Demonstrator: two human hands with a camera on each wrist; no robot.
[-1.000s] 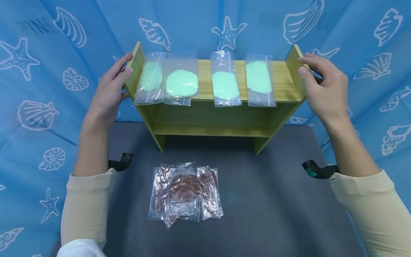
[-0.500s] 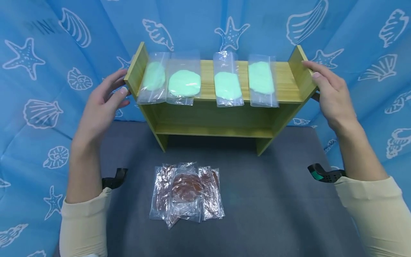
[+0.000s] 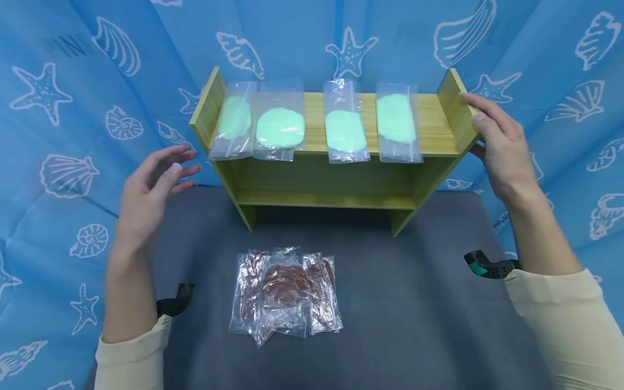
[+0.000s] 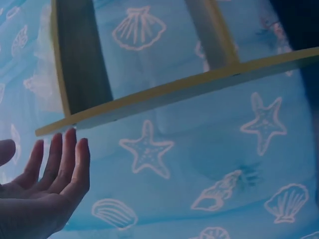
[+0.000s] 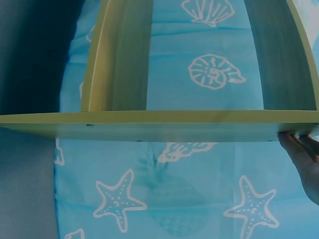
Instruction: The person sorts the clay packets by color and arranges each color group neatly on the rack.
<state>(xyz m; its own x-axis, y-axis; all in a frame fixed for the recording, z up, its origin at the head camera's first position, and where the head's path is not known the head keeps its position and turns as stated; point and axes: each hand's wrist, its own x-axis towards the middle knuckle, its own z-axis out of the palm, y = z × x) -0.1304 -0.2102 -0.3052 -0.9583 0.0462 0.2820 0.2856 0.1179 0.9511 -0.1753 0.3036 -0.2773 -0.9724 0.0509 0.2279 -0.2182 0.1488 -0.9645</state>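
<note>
A small two-tier wooden shelf (image 3: 322,201) stands on the dark grey table. Several clear zip bags with pale green contents lie across its top board, among them a green bag (image 3: 280,128) on the left half and another green bag (image 3: 396,118) towards the right. My left hand (image 3: 151,187) hovers off the shelf's left side, fingers loosely bent and holding nothing; its palm and fingers (image 4: 65,162) show in the left wrist view. My right hand (image 3: 502,141) touches the right side panel (image 3: 450,108) near its upper edge, fingertips against the outer face in the right wrist view.
A pile of clear bags with brown contents (image 3: 285,292) lies on the grey table (image 3: 404,314) in front of the shelf. A blue curtain (image 3: 292,32) with white shell and starfish prints hangs close behind the shelf and at both sides.
My left hand has come off the shelf's left side panel and moved down and away from it. My right hand stays at the right panel, shifted slightly. Shelf and bags keep their arrangement.
</note>
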